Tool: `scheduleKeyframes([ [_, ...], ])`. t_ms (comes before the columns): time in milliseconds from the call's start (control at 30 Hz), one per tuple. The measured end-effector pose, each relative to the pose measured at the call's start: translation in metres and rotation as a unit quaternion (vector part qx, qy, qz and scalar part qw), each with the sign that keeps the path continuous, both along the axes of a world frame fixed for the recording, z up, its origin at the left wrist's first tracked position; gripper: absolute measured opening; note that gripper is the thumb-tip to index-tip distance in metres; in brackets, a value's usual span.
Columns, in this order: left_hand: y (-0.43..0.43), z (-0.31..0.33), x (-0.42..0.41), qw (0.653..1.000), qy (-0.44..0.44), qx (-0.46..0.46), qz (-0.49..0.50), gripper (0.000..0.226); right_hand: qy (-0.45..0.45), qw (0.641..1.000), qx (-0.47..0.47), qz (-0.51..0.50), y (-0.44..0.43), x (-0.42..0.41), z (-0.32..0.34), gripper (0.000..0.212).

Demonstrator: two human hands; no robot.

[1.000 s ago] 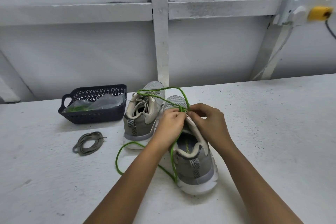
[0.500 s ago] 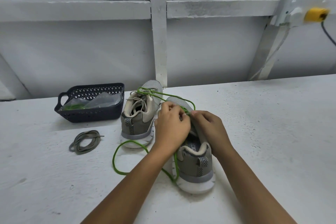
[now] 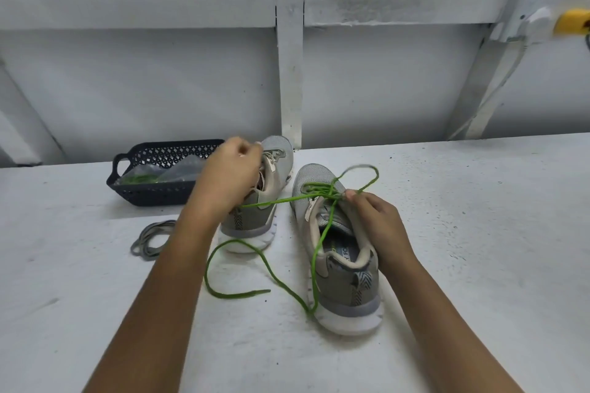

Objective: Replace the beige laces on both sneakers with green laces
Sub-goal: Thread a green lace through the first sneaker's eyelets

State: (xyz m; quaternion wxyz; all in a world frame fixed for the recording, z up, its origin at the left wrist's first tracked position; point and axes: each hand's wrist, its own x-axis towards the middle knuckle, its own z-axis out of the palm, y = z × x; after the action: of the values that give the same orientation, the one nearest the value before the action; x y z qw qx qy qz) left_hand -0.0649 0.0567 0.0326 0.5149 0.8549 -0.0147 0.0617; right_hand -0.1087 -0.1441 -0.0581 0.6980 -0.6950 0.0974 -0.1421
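Observation:
Two grey sneakers stand heel-toward-me on the white table. The right sneaker (image 3: pixel 338 252) has a green lace (image 3: pixel 277 200) threaded through its front eyelets. My left hand (image 3: pixel 230 175) is raised over the left sneaker (image 3: pixel 255 220) and grips one strand of the green lace, stretched taut to the left. My right hand (image 3: pixel 373 217) rests on the right sneaker's collar and pinches the lace where a loop rises. The lace's free end curls on the table between the shoes. The left sneaker still carries beige laces.
A dark blue basket (image 3: pixel 153 191) holding a clear bag with green laces sits at the back left. A removed beige lace (image 3: pixel 150 241) lies coiled on the table in front of it. A white wall with beams stands behind the table.
My left hand has pulled away from the right sneaker, up and to the left, drawing a green strand taut. The right hand stays at the eyelets. The view has shifted slightly.

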Motion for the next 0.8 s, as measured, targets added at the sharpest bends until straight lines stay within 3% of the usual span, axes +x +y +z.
scheduleKeyframes([
  [67, -0.012, -0.004, -0.007, 0.968, -0.091, 0.232, -0.021, 0.02, -0.009, 1.0, -0.021, -0.003, 0.0, 0.0, 0.0, 0.027],
  [100, -0.022, -0.008, -0.01, 0.945, -0.13, 0.297, -0.044, 0.023, -0.013, 1.0, -0.026, -0.003, 0.0, -0.001, 0.0, 0.029],
  [267, -0.072, -0.035, -0.013, 0.876, -0.146, 0.433, -0.156, 0.038, -0.018, 1.0, -0.005, 0.009, -0.001, -0.002, 0.0, 0.029],
  [333, -0.077, -0.044, -0.012, 0.868, -0.156, 0.442, -0.163, 0.034, -0.02, 1.0, -0.004, 0.008, -0.001, -0.002, 0.0, 0.026],
  [467, -0.074, -0.048, -0.005, 0.908, -0.149, 0.354, -0.169, 0.025, -0.028, 1.0, 0.005, 0.013, -0.001, -0.003, -0.001, 0.022],
  [533, -0.067, -0.041, -0.004, 0.949, -0.114, 0.235, -0.175, 0.016, -0.027, 0.999, 0.01, 0.014, -0.001, -0.003, -0.001, 0.017],
  [600, -0.053, -0.03, -0.006, 0.973, -0.05, 0.056, -0.22, 0.017, -0.024, 0.999, 0.024, 0.012, -0.002, -0.003, -0.002, 0.012],
  [667, -0.033, -0.017, -0.009, 0.947, -0.001, -0.092, -0.308, 0.02, -0.024, 0.999, 0.032, 0.008, -0.002, -0.003, -0.002, 0.009],
  [800, 0.001, -0.001, -0.013, 0.872, 0.05, -0.235, -0.426, 0.017, -0.024, 0.999, 0.023, 0.002, 0.0, -0.003, -0.002, 0.008],
])
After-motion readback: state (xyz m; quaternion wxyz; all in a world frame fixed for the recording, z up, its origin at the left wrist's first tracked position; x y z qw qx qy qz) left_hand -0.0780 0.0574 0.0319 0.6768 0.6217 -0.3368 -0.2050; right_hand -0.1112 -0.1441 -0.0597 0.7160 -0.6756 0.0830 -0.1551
